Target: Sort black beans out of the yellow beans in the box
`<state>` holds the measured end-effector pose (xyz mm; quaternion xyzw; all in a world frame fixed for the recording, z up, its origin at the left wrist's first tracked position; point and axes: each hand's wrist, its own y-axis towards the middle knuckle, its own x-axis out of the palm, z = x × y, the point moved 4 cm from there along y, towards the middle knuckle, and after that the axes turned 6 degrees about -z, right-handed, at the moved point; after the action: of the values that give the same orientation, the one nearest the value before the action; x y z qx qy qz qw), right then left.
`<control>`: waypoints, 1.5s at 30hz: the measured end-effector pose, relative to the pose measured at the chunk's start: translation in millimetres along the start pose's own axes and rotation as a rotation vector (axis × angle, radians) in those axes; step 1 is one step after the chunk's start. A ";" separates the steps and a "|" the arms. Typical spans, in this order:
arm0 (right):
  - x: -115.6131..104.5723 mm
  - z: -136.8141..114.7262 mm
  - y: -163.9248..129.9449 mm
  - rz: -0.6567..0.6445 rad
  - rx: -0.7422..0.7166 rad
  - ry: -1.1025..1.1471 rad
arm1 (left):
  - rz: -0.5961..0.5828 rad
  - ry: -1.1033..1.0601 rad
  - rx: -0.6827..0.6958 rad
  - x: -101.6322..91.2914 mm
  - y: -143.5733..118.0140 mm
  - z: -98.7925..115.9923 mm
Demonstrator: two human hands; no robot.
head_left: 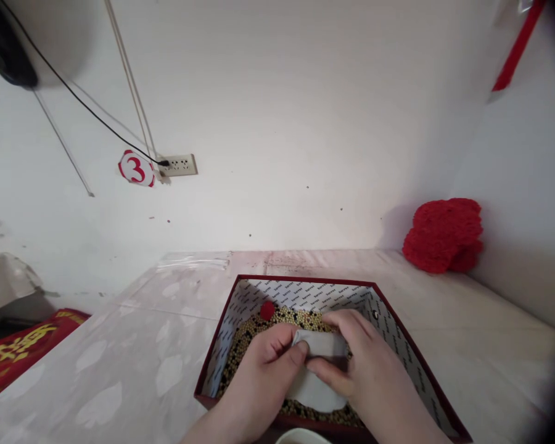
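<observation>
Both hands are seen low in the frame, inside an open red-rimmed box (400, 320) that sits on the pale marbled bench (134, 345). A small grey pouch (317, 370) is held between them, right over the bed of small yellow and dark beans (247, 336) that covers the floor of the box. The left hand (263, 370) is curled, and the pouch's upper left corner is pinched between thumb and bent fingers. The right hand (367, 364) is laid over the pouch's top edge, fingers folded down across it and the thumb pressed against its side, so the pouch is gripped from both ends. The lower part of the pouch is seen resting on or just above the beans; which cannot be told.

A small red ball (267, 309) is spotted on the beans near the far left corner of the box, well apart from the hands. The inner walls of the box are lined with white paper printed in small dark lettering.

Further back, a red knitted bundle (444, 234) is set in the right corner against the wall. A white power strip (179, 165) is fixed to the wall, with a black cable (81, 102) plugged in, and a round tag (136, 168) marked 3 hangs just beside it. A red cloth (25, 345) with gold characters is glimpsed at the far left, below the bench.
</observation>
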<state>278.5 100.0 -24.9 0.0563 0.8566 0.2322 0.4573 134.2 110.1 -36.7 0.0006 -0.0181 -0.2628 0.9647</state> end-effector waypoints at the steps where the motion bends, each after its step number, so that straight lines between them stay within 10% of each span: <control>1: 2.4 0.0 0.4 -0.077 0.012 0.028 | 0.001 -0.013 0.000 -0.1 -0.2 -0.3; 6: 8.1 -2.8 -3.1 -0.268 0.059 0.027 | 0.025 -0.048 0.021 -1.6 0.2 -1.1; 32: 7.3 -2.0 -6.1 -0.116 -0.031 0.019 | 0.021 0.019 -0.002 1.1 0.3 5.7; 45: 5.8 -5.3 -4.5 -0.333 0.291 0.713 | -0.101 0.010 -0.002 11.2 -1.6 10.8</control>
<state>271.3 95.9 -28.8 -0.1028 0.9825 0.0367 0.1509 142.7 103.2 -25.5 0.0018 -0.0127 -0.3109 0.9503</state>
